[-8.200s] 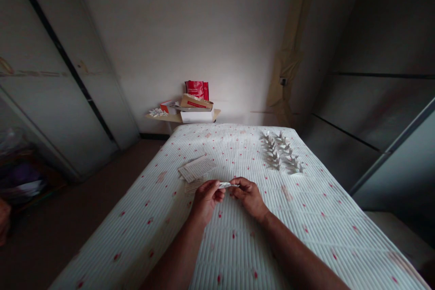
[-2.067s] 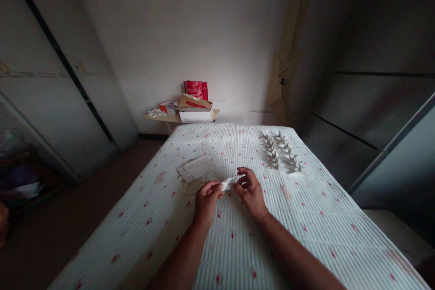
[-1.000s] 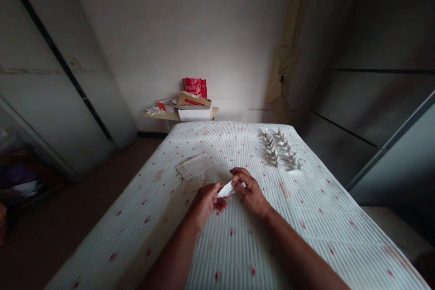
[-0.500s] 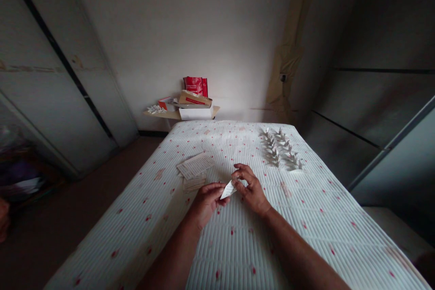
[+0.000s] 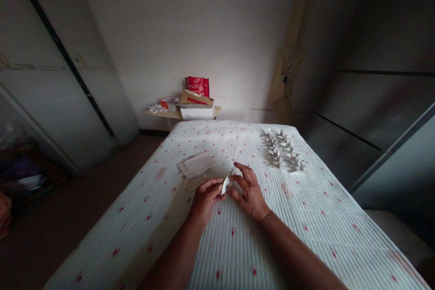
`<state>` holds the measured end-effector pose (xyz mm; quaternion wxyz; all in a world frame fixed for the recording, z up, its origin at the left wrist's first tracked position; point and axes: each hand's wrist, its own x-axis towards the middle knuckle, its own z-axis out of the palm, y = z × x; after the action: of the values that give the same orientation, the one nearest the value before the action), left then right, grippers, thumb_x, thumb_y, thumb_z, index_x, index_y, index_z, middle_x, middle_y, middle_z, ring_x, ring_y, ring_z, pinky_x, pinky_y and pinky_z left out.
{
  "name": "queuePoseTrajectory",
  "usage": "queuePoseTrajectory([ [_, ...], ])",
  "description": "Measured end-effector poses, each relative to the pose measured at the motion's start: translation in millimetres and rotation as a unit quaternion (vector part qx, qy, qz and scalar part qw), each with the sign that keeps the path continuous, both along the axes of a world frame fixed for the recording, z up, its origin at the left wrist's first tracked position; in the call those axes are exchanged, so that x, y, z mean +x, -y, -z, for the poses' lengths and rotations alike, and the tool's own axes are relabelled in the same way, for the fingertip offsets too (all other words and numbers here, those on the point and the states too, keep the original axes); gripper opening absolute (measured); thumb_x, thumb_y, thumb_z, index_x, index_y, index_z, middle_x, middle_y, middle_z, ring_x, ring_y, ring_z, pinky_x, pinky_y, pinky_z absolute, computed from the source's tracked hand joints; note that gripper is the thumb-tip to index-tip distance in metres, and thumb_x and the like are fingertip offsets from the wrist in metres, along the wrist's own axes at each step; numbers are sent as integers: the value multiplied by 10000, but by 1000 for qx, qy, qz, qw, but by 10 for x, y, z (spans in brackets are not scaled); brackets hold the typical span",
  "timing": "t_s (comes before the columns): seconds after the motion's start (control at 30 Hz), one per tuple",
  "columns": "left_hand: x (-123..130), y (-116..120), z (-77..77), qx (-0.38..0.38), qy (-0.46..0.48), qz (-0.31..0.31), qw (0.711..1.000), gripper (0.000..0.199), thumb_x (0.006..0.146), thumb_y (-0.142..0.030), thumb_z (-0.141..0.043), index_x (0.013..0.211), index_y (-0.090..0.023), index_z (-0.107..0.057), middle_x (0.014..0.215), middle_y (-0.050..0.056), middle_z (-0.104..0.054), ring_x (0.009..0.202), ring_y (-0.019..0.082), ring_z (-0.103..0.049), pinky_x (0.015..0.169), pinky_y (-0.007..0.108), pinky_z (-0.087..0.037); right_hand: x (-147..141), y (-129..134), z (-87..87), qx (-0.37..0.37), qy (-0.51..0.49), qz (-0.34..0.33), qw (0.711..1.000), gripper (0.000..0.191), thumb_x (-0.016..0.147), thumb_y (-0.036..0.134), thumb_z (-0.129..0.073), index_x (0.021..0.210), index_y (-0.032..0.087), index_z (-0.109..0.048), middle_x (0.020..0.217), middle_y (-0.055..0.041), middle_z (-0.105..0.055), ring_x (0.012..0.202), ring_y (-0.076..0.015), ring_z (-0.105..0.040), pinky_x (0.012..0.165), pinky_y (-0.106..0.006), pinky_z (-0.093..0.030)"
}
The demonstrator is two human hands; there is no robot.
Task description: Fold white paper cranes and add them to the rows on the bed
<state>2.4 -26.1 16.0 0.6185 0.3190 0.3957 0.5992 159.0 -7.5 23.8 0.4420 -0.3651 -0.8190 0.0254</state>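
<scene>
A small folded piece of paper (image 5: 225,185), white with faint print, is held up over the bed between my two hands. My left hand (image 5: 208,197) pinches its left side between thumb and fingers. My right hand (image 5: 249,192) is at its right side, a finger and the thumb on the paper while the index finger points up and away. Beyond my left hand lie flat printed sheets (image 5: 196,165), loosely overlapping. Toward the far right of the bed stand several folded paper cranes (image 5: 273,147) in two rows.
The bed carries a ribbed white cover (image 5: 234,253) with red spots. Behind its far edge, a small shelf (image 5: 173,114) bears a white box (image 5: 196,113), a red bag (image 5: 196,86) and more folded white paper pieces (image 5: 157,108). Cabinets flank both sides.
The folded paper has turned more upright and shifted slightly left. My right hand's fingers have spread, with the index finger lifted and the thumb lower. The view has shifted slightly.
</scene>
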Motion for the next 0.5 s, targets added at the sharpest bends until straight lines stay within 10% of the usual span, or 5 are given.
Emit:
queuePoseTrajectory([
  [0.5, -7, -27, 33, 65, -100, -60, 991, 251, 619, -235, -676, 850, -141, -649, 677, 1, -653, 617, 115, -584, 585, 212, -449, -67, 41, 8, -32, 21, -28, 999, 458, 752, 409, -603, 1149, 190, -542, 1337, -131, -403, 1166, -296, -406, 914, -466, -386],
])
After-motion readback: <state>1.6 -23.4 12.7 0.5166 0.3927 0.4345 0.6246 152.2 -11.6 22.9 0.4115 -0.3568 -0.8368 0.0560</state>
